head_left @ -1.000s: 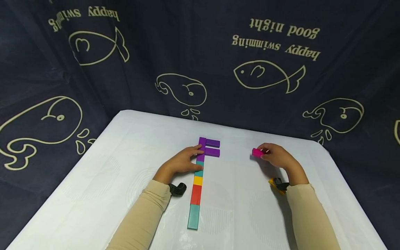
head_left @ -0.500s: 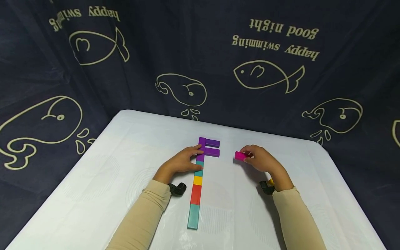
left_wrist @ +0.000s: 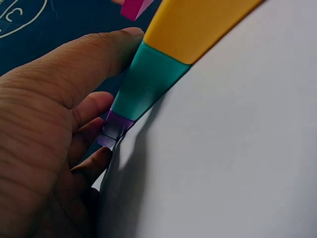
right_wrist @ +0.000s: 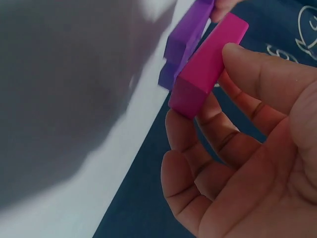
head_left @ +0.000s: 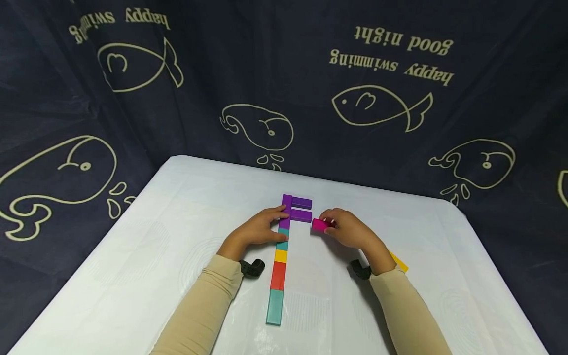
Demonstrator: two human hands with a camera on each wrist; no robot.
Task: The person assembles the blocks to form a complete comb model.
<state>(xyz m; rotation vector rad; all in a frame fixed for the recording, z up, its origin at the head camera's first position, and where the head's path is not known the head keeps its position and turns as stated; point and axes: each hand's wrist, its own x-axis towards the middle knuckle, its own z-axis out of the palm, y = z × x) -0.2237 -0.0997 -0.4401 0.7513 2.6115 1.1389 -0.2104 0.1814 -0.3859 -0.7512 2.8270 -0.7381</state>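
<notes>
A pink block (head_left: 319, 225) is pinched between the thumb and fingers of my right hand (head_left: 350, 231). It is just right of the nearer of two purple side blocks (head_left: 301, 216) in the head view. In the right wrist view the pink block (right_wrist: 210, 64) appears in front of the purple blocks (right_wrist: 185, 37). My left hand (head_left: 259, 228) rests with its fingertips at a straight row of blocks, purple (head_left: 287, 199) at the far end, then teal, yellow (head_left: 281, 256), red (head_left: 278, 276) and teal (head_left: 274, 307). In the left wrist view its thumb touches the teal block (left_wrist: 148, 79).
A loose yellow block (head_left: 400, 262) lies on the white table (head_left: 133, 276), partly hidden behind my right forearm. A dark blue cloth (head_left: 284, 64) with fish drawings hangs behind the table's far edge. Each wrist wears a black camera band.
My right hand has carried the pink block leftward, close to the purple side blocks. My left hand and the row have stayed in place.
</notes>
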